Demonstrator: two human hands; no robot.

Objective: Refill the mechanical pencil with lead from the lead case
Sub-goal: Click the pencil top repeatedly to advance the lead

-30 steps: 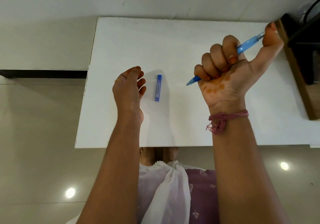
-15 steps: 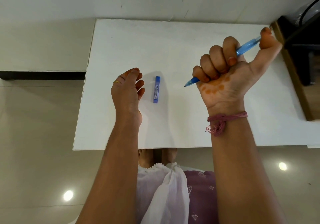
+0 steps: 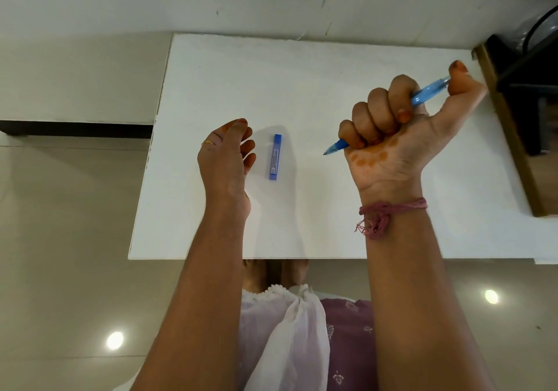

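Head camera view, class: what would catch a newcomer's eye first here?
First, the right hand, raised over the right side of the white table, fist wrapped round a blue mechanical pencil with the thumb on its top end. Next, the small blue lead case lying flat mid-table, just right of the left hand, which holds nothing.

One mechanical pencil [image 3: 422,96], blue. One lead case [image 3: 275,156], blue, flat on the table. One white table [image 3: 302,82]. Two hands: left hand [image 3: 225,156] and right hand [image 3: 392,131]. One gold ring [image 3: 207,142], on the left hand. One pink thread band [image 3: 389,209], at the right wrist. Two round light reflections on the floor [image 3: 114,340], [image 3: 491,296].
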